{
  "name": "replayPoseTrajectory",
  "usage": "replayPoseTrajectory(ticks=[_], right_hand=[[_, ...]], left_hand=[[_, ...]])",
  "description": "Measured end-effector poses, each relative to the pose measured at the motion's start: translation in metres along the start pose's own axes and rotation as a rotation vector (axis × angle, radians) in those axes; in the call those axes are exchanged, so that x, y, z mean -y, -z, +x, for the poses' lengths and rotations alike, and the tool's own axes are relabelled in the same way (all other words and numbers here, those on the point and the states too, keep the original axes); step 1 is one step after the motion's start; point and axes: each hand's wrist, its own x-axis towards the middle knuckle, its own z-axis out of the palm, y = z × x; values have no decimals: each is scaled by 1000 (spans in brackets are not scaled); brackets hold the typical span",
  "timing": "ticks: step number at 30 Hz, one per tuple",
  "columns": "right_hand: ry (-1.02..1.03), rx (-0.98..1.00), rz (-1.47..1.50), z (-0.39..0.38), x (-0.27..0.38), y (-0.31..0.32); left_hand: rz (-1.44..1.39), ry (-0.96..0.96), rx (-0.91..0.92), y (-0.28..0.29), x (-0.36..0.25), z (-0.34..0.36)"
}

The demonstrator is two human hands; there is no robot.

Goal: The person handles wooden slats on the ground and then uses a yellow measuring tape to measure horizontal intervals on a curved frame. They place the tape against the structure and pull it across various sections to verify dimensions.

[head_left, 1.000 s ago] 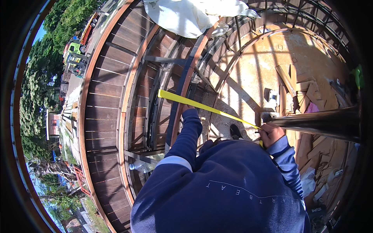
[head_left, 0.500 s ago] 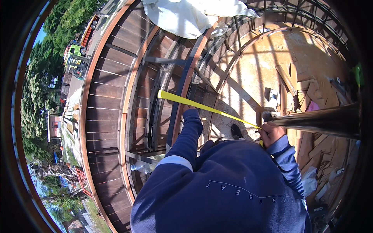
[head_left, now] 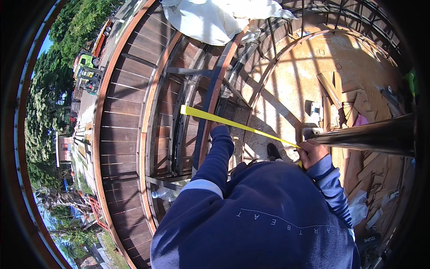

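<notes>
A yellow tape measure (head_left: pixel 242 126) is drawn out across my front, from the dark wooden slats on the left to my right hand (head_left: pixel 312 153). That hand is closed around the tape's near end, and a bit of yellow shows below the fingers. My left hand (head_left: pixel 216 124) reaches to the black-and-brown curved rail (head_left: pixel 211 104), just under the tape. The sleeve and the rail hide most of its fingers, so I cannot see whether it grips anything. The tape's free end sticks out beyond the rail, over the slatted tiers.
Beside my right hand stands a thick dark pole (head_left: pixel 367 134). Wood offcuts (head_left: pixel 358 107) litter the floor at right, near a plastic bag (head_left: pixel 358 210). White sheeting (head_left: pixel 215 20) drapes over the far rail. Curved slatted tiers (head_left: pixel 121 116) and vehicles (head_left: pixel 86 60) lie to the left.
The view has shifted very slightly. Both hands and the stretched tape measure keep nearly the same place.
</notes>
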Motion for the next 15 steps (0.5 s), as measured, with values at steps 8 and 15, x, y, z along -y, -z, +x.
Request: replayPoseTrajectory(ticks=[8, 15], right_hand=[[-11, 8, -1, -1, 1, 1], [-21, 4, 11, 0, 0, 1]], left_hand=[[33, 5, 7, 4, -22, -15], [54, 20, 19, 5, -30, -22]])
